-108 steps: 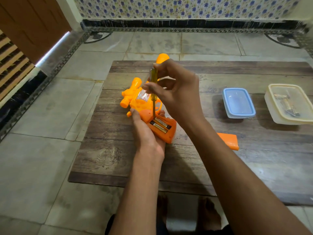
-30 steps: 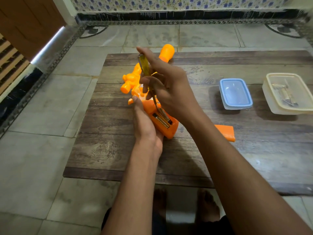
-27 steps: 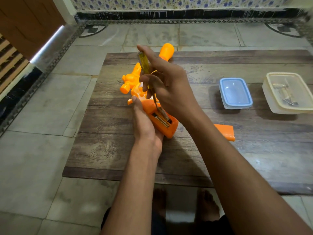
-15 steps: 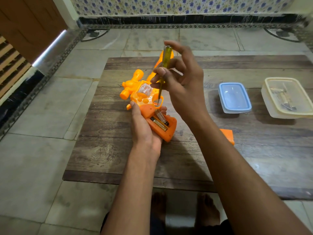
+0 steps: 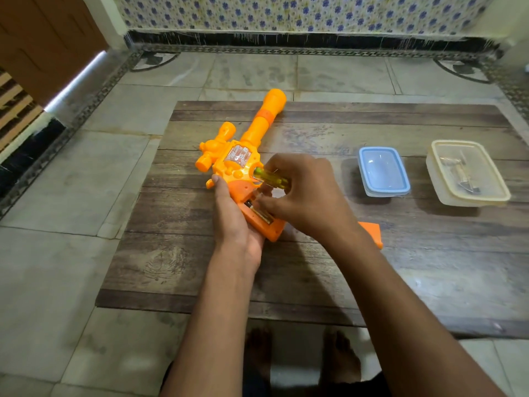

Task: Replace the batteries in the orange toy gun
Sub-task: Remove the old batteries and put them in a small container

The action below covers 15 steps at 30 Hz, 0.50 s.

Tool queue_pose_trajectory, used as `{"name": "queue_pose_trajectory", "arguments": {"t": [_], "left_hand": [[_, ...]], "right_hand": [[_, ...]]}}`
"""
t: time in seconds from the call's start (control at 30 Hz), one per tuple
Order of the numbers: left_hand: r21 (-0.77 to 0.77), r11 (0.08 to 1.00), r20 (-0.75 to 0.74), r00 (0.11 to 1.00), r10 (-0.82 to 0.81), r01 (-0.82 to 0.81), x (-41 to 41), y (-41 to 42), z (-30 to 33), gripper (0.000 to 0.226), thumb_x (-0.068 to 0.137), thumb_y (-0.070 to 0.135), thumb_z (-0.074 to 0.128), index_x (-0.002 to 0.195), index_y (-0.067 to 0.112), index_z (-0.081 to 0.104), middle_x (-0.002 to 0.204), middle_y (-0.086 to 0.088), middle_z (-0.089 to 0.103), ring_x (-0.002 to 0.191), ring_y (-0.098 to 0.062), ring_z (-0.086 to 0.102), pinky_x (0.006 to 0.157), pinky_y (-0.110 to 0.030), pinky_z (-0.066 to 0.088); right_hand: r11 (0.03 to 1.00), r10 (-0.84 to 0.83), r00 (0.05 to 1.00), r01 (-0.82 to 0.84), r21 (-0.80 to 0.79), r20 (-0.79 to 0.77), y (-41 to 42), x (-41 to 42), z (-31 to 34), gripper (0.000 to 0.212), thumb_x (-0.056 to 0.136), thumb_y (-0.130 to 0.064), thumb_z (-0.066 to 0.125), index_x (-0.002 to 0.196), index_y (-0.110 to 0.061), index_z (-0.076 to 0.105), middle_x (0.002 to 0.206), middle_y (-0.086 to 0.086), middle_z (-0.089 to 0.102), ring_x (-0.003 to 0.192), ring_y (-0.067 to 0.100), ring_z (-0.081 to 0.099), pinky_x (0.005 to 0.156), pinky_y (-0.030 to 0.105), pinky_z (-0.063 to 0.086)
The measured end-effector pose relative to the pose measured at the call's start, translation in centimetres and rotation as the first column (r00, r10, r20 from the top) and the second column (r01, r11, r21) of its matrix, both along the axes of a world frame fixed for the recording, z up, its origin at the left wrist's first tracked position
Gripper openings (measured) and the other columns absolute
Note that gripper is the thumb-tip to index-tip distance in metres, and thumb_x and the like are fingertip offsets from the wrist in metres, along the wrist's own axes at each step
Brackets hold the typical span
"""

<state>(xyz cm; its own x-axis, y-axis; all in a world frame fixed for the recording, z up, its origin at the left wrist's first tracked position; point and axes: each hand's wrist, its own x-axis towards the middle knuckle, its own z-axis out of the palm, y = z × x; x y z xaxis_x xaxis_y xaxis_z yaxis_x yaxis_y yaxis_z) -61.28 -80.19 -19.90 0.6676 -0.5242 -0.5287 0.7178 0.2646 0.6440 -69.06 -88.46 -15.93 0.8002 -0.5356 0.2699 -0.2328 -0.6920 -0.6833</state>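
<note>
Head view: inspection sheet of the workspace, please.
Surface: low wooden table, worn.
Job's things: orange toy gun lying flat, grip compartment open, battery inside; loose orange cover beside it.
Clutter: blue-lidded tub; clear tub holding small metal items.
Grippers: left hand steadies the grip; right hand holds a yellow screwdriver, fingers at the compartment.
Cables: nothing seen.
Surroundings: tiled floor, floral wall.

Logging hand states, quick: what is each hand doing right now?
Left hand: closed around the toy gun grip.
Right hand: closed on the screwdriver, fingertips at the open battery compartment.
</note>
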Motion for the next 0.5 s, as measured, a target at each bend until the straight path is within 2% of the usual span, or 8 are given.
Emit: {"name": "queue_pose_trajectory", "arguments": {"t": [0.07,0.13,0.17,0.2,0.27,0.37,0.43,0.5], "left_hand": [[0.020,1.000,0.027,0.999,-0.020,0.019,-0.2,-0.1,0.1,0.080,0.099,0.073,0.025,0.131,0.013,0.065,0.119,-0.022,0.073,0.105,-0.034,0.073,0.083,-0.046,0.061],[0.031,1.000,0.059,0.998,-0.004,0.002,-0.1,-0.1,-0.2,0.085,0.098,0.074,0.024,0.132,0.007,0.065,0.120,-0.023,0.072,0.110,-0.036,0.071,0.096,-0.049,0.057],[0.039,0.999,0.064,0.998,0.025,-0.027,0.0,-0.2,-0.2,0.082,0.100,0.072,0.025,0.125,0.006,0.067,0.111,-0.022,0.074,0.104,-0.035,0.072,0.094,-0.047,0.057],[0.056,0.997,0.074,0.996,0.045,-0.049,0.1,-0.2,-0.2,0.077,0.102,0.068,0.026,0.118,0.007,0.069,0.098,-0.018,0.076,0.092,-0.029,0.072,0.084,-0.040,0.060],[0.072,0.996,0.092,0.995,0.051,-0.057,0.3,-0.3,-0.4,0.070,0.104,0.064,0.027,0.115,0.009,0.069,0.079,-0.013,0.075,0.075,-0.021,0.071,0.064,-0.030,0.059],[0.073,0.996,0.075,0.996,0.047,-0.053,0.3,-0.3,-0.5,0.068,0.104,0.063,0.027,0.115,0.010,0.068,0.076,-0.013,0.074,0.070,-0.019,0.071,0.063,-0.030,0.058],[0.060,0.997,0.064,0.997,0.049,-0.053,0.3,-0.3,-0.4,0.068,0.104,0.063,0.027,0.118,0.010,0.068,0.076,-0.012,0.074,0.071,-0.019,0.071,0.069,-0.032,0.057],[0.042,0.998,0.056,0.997,0.051,-0.053,0.3,-0.3,-0.3,0.070,0.104,0.064,0.027,0.124,0.010,0.067,0.076,-0.011,0.074,0.070,-0.018,0.072,0.072,-0.033,0.057]], "right_hand": [[0.996,-0.055,0.995,0.049,0.073,0.081,0.0,-0.2,-0.1,0.015,0.069,-0.014,0.083,0.079,-0.010,0.072,0.072,0.002,0.074,0.062,0.011,0.062,0.058,0.031,0.050],[0.959,-0.171,0.965,0.118,0.257,0.197,0.0,-0.1,0.1,0.014,0.069,-0.013,0.084,0.079,-0.016,0.075,0.073,0.000,0.076,0.064,0.010,0.070,0.060,0.035,0.057],[0.921,-0.237,0.939,0.136,0.365,0.249,-0.1,0.0,0.2,0.013,0.071,-0.012,0.084,0.080,-0.018,0.076,0.075,0.001,0.076,0.068,0.013,0.073,0.062,0.037,0.060],[0.879,-0.295,0.914,0.147,0.453,0.276,-0.4,-0.1,0.3,0.012,0.076,-0.011,0.084,0.082,-0.018,0.077,0.078,0.004,0.077,0.071,0.015,0.075,0.063,0.035,0.060],[0.849,-0.340,0.910,0.186,0.495,0.240,-1.1,-0.7,0.6,0.003,0.086,-0.013,0.078,0.086,-0.011,0.076,0.079,0.011,0.076,0.072,0.014,0.073,0.061,0.032,0.057],[0.910,-0.323,0.946,0.303,0.283,0.025,-2.2,-2.0,0.4,0.014,0.089,-0.015,0.070,0.081,-0.004,0.071,0.067,0.013,0.070,0.066,0.019,0.070,0.063,0.037,0.056],[0.921,-0.374,0.919,0.384,0.069,-0.125,-2.4,-2.7,0.1,0.013,0.082,-0.011,0.064,0.075,-0.001,0.064,0.060,0.016,0.061,0.066,0.034,0.064,0.060,0.041,0.051],[0.902,-0.426,0.877,0.431,-0.030,-0.223,-2.6,-3.0,-0.2,0.013,0.077,-0.008,0.060,0.082,0.002,0.066,0.063,0.016,0.057,0.068,0.041,0.059,0.060,0.044,0.053]]}}
